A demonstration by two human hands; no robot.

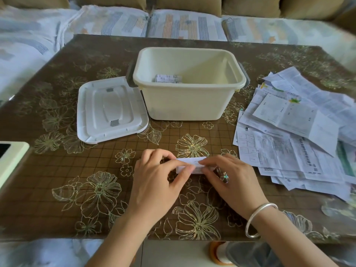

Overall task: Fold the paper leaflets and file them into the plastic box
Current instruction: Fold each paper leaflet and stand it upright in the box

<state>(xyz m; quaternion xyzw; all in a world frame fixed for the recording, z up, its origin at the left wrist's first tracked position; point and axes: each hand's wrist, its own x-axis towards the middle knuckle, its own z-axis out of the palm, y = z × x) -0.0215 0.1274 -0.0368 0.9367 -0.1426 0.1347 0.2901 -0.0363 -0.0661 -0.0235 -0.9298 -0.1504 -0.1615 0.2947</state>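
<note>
The left hand [154, 178] and right hand [232, 182] are pinching 1 folded leaflet [192, 160] at its ends, which is looking light, thin and floppy, probably best gripped along its crease.

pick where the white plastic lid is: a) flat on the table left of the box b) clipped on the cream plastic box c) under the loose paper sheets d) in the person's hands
a: the white plastic lid lies flat on the brown flowered table, just left of the open cream plastic box.
</note>
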